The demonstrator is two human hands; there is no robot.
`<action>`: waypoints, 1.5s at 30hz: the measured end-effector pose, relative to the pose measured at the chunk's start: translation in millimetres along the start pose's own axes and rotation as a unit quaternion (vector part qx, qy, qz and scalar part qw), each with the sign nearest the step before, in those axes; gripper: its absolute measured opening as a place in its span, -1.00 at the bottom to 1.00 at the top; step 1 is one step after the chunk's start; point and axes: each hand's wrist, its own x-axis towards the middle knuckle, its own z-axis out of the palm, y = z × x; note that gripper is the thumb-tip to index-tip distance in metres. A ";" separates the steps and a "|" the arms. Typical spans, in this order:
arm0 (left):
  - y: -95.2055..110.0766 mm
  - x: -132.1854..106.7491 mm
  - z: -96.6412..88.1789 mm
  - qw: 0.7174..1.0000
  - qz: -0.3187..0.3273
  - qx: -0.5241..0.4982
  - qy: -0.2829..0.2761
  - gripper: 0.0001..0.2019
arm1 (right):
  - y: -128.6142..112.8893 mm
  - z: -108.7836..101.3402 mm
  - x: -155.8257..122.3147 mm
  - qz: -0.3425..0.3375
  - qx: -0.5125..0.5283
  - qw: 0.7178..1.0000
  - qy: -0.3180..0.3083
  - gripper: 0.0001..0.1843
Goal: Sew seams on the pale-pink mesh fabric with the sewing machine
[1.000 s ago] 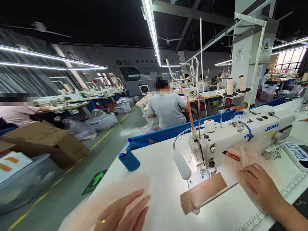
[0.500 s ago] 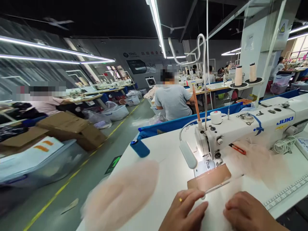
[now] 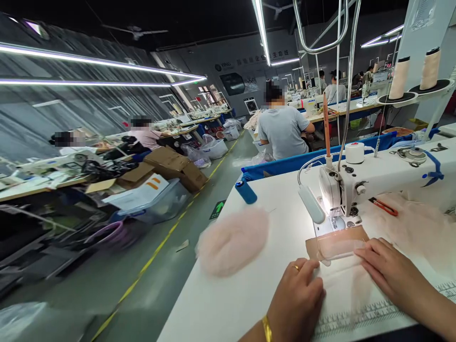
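Note:
My left hand [image 3: 298,295] rests on the white table with its fingers curled at the left end of a sheer pale pink fabric [image 3: 340,250]. At the fabric's other end, my right hand [image 3: 390,268] pinches the edge between thumb and fingers. The strip lies across a tan plate [image 3: 359,232] just in front of the sewing machine [image 3: 392,171]. Its lit needle area [image 3: 337,222] is right behind the plate. Part of the sheer fabric hangs toward me over a printed ruler scale [image 3: 374,311].
A heap of pink tulle [image 3: 233,242] lies to the left, with a blue thread spool [image 3: 245,192] behind it. Red-handled thread snips [image 3: 383,206] rest by more tulle [image 3: 420,230] on the right. A co-worker [image 3: 285,130] sits beyond the blue cloth trough [image 3: 274,168].
The view has swung left. My right hand has moved forward to the fabric's right end, its fingers extending from a curl. The slanted edge now lies straighter along the tan plate.

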 end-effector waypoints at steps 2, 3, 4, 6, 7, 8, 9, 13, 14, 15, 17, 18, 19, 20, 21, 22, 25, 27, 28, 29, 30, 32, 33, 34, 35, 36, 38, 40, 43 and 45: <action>-3.3 -3.1 -6.7 0.999 -0.034 -0.022 -0.010 -0.82 | 1.8 2.1 4.0 0.000 -0.014 1.000 0.017 -0.69; -4.9 -4.2 -9.5 0.998 -0.049 -0.038 -0.014 -0.81 | 0.6 1.4 6.2 -0.001 -0.012 1.000 0.027 -0.67; -6.0 -5.1 -11.7 0.997 -0.059 -0.052 -0.015 -0.81 | -2.4 0.0 8.7 -0.002 -0.002 0.999 0.036 -0.67; -6.1 -5.2 -13.8 0.995 -0.071 -0.075 -0.007 -0.80 | -14.2 -4.0 14.9 0.012 0.056 0.998 0.033 -0.69; -4.8 -4.4 -14.1 0.993 -0.077 -0.089 0.000 -0.80 | -22.6 -6.1 18.6 0.034 0.105 0.994 0.012 -0.69; -2.6 -3.0 -14.2 0.991 -0.079 -0.108 0.008 -0.79 | -32.1 -8.2 22.7 0.062 0.165 0.984 -0.022 -0.68; 0.5 -1.2 -14.4 0.988 -0.075 -0.137 0.016 -0.78 | -41.9 -10.0 26.8 0.092 0.231 0.966 -0.069 -0.62; 13.4 7.5 -19.8 0.949 -0.011 -0.309 0.055 -0.62 | -70.0 -13.0 39.9 0.120 0.402 0.885 -0.201 -0.68; 14.1 9.4 -22.2 0.940 -0.012 -0.334 0.075 -0.56 | -71.9 -12.5 40.9 0.122 0.408 0.882 -0.201 -0.75; 13.0 11.5 -24.6 0.935 -0.025 -0.341 0.095 -0.51 | -72.0 -11.5 40.6 0.131 0.407 0.883 -0.192 -0.78; 5.0 16.6 -27.9 0.941 -0.073 -0.312 0.107 -0.43 | -68.4 -9.2 36.8 0.165 0.405 0.884 -0.167 -0.77; -1.2 20.2 -28.1 0.948 -0.093 -0.293 0.088 -0.38 | -66.0 -8.4 33.8 0.180 0.410 0.880 -0.158 -0.76; -8.2 24.7 -27.0 0.953 -0.105 -0.279 0.050 -0.32 | -63.7 -8.1 30.3 0.193 0.420 0.873 -0.154 -0.76; -15.4 30.2 -24.6 0.955 -0.116 -0.274 0.009 -0.27 | -61.6 -8.3 26.6 0.203 0.430 0.866 -0.154 -0.74; -22.3 36.5 -20.7 0.952 -0.122 -0.279 -0.035 -0.24 | -59.8 -8.9 22.7 0.210 0.440 0.860 -0.151 -0.73; -28.6 43.4 -15.6 0.945 -0.132 -0.290 -0.076 -0.23 | -57.9 -9.8 18.6 0.216 0.445 0.857 -0.147 -0.70; -41.9 63.8 3.5 0.923 -0.175 -0.302 -0.163 -0.37 | -47.5 -12.5 3.7 0.226 0.429 0.866 -0.127 -0.63; -46.4 73.6 14.7 0.919 -0.191 -0.292 -0.185 -0.64 | -34.0 -13.1 -9.5 0.235 0.392 0.882 -0.119 -0.59; -47.5 76.7 18.7 0.919 -0.191 -0.288 -0.187 -0.79 | -25.4 -13.4 -16.7 0.241 0.369 0.890 -0.115 -0.57; -47.8 78.8 21.5 0.920 -0.187 -0.289 -0.187 -0.90 | -16.1 -14.2 -23.9 0.245 0.344 0.899 -0.113 -0.54; -47.4 79.9 23.1 0.922 -0.181 -0.291 -0.183 -0.92 | -7.0 -15.8 -30.3 0.246 0.321 0.907 -0.118 -0.52; -44.0 80.7 23.4 0.925 -0.166 -0.296 -0.173 -0.85 | 7.6 -23.5 -38.0 0.230 0.274 0.920 -0.159 -0.52; -41.2 80.7 22.8 0.926 -0.157 -0.301 -0.168 -0.85 | 11.2 -30.0 -38.0 0.220 0.247 0.926 -0.179 -0.55; -37.8 80.5 22.1 0.926 -0.149 -0.306 -0.163 -0.86 | 11.4 -37.9 -34.6 0.209 0.218 0.934 -0.191 -0.59; -34.1 80.3 21.5 0.926 -0.142 -0.313 -0.157 -0.87 | 8.2 -46.5 -27.7 0.201 0.189 0.943 -0.188 -0.62; -30.3 80.1 21.2 0.925 -0.133 -0.321 -0.153 -0.88 | 1.9 -54.9 -17.3 0.197 0.159 0.953 -0.168 -0.62; -23.9 79.4 21.4 0.923 -0.110 -0.341 -0.140 -0.86 | -15.7 -66.6 11.3 0.155 0.137 0.966 -0.156 -0.55; -20.8 78.3 22.0 0.918 -0.081 -0.367 -0.129 -0.83 | -30.6 -66.6 43.6 0.088 0.171 0.965 -0.180 -0.52; -25.3 75.6 21.0 0.882 -0.110 -0.438 -0.134 -0.75 | -32.3 -45.9 80.8 0.102 0.230 0.947 -0.200 -0.78; -33.4 73.9 18.6 0.840 -0.178 -0.489 -0.157 -0.67 | -22.1 -26.8 92.2 0.118 0.255 0.936 -0.213 -0.81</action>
